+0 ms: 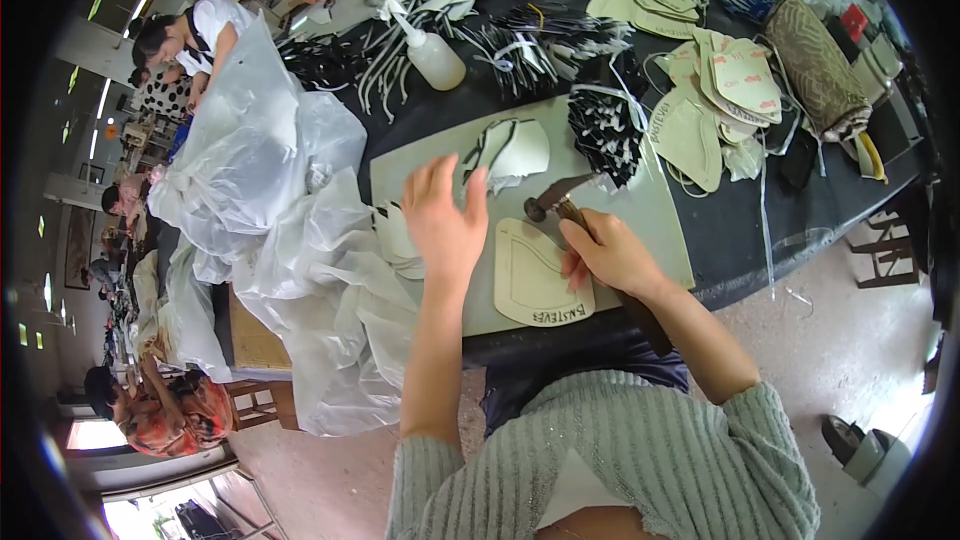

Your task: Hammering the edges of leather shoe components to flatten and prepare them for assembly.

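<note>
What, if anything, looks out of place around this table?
The big crumpled plastic sheet beside the left hand droops toward the floor, looking untidy. A thin pale strip also hangs loose over the edge of the table at right, unlike the bundled strips. I see no clear spill or damage.

A table [725, 215] is covered in black sheeting, and a flat grey-green board [655, 230] is laid along its near side. On the board are set a pale rounded template [530, 275], a small pale piece with black edging [525, 152] and, at the left, some pale pieces [402, 248]. Bundles of black strips [603, 140] are laid at and beyond its far edge, near a white squeeze bottle [437, 62]. At the right, pale templates [745, 80] are piled beside a rolled patterned bundle [818, 70].
</note>
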A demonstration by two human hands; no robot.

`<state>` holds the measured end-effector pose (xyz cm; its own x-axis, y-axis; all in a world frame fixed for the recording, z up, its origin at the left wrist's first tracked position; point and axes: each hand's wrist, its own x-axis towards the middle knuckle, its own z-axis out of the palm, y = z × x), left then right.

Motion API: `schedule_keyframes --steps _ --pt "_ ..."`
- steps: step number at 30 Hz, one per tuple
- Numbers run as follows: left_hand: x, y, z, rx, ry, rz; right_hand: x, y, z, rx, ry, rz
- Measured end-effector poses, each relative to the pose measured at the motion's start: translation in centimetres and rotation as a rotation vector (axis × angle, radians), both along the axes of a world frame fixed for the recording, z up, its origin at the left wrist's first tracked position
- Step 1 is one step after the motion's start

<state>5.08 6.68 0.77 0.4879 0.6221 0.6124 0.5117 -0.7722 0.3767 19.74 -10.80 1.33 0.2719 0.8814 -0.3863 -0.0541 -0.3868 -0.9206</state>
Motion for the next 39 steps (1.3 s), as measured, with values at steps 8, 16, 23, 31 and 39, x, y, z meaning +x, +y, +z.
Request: schedule_keyframes --steps 8,16,23,31,39 --pt "4.3 0.2 -0.8 -0.250 -0.099 -0.265 0.4 -0.6 -0.8 0.108 0.041 -0.093" --pt "-2.9 -0.6 0.2 -1.245 -0.220 -0.448 1.6 -3.1 1.7 0.028 0.376 -0.071" --pt "-4.0 -3.4 1.0 -1.272 -0.096 -0.583 2.1 -3.2 1.1 -0.091 0.067 0.072" --pt "-2.0 -3.0 1.5 -1.092 0.145 -0.549 3.6 -0.8 1.7 -0.164 -0.052 0.207" --pt "-2.2 -4.2 1.2 -1.138 0.087 -0.434 3.2 -1.0 1.4 -0.172 -0.061 0.130"
